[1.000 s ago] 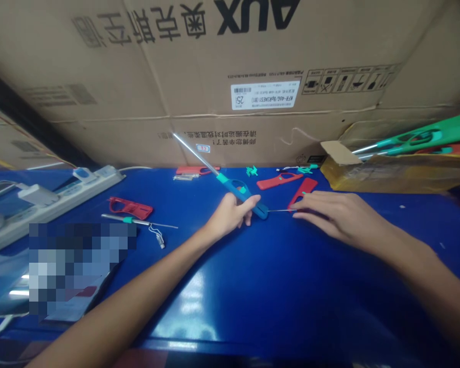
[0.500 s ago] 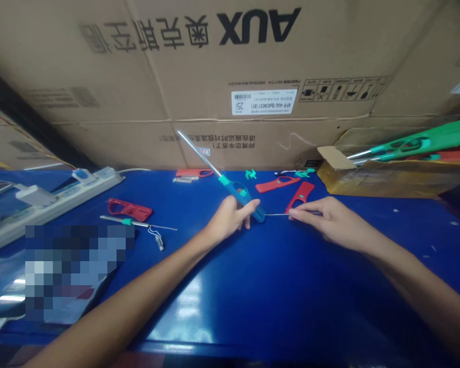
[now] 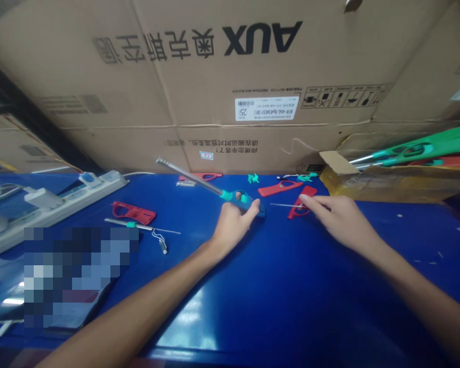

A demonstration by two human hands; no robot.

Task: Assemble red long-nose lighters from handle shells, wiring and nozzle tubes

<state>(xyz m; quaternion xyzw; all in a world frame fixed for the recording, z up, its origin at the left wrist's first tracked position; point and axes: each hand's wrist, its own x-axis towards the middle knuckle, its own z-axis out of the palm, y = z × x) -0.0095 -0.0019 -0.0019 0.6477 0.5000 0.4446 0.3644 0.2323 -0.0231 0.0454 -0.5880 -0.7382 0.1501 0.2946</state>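
Note:
A blue long-nosed lighter (image 3: 193, 179) with a silver barrel and green collar is gripped by the handle in my left hand (image 3: 230, 227). Its barrel points up and left. Between thumb and fingertips, my right hand (image 3: 335, 217) pinches a thin metal rod (image 3: 281, 205). The rod's free tip points toward the lighter's handle end, with a small gap between them. Behind my right fingertips lies a red handle shell (image 3: 294, 210), partly covered. Another red shell (image 3: 270, 190) rests farther back. Small green parts (image 3: 253, 178) lie beyond the lighter.
At left lie a red handle shell (image 3: 147, 217), a loose lighter barrel (image 3: 117, 222) with wired part, and a white power strip (image 3: 65, 212). An open carton (image 3: 352, 184) of lighters stands at right. A large cardboard box (image 3: 184, 92) closes off the back of the blue table (image 3: 276, 296).
The rod has come away from the lighter's handle end as my right hand moved right and slightly up. The lighter's barrel has tipped lower to the left.

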